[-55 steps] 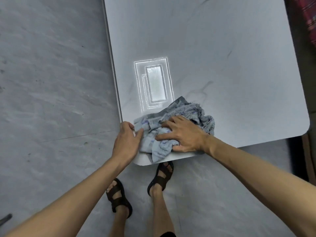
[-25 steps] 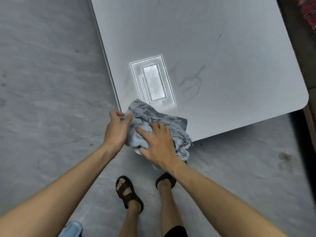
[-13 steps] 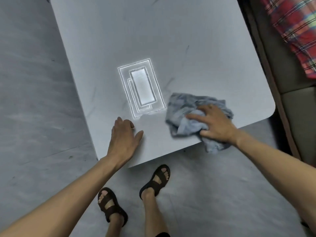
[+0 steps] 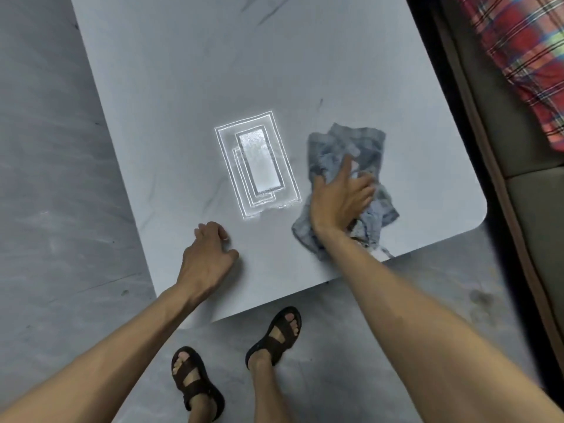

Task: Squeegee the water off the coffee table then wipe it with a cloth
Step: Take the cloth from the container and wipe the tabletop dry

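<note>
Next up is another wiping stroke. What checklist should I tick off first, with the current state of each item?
1. Right hand on cloth: ok, it presses the crumpled cloth onto the tabletop.
2. Cloth fully on coffee table: cannot tell, its near end lies right at the edge.
3. Left hand clear of the cloth: ok, it rests on the tabletop, apart from the cloth.
4. Water gone from the surface: cannot tell, only a bright reflection shows.

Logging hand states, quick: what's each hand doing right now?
Left hand: open, fingers loosely curled, resting on the table, holding nothing.
Right hand: open, fingers spread, pressing the cloth onto the table.
</note>
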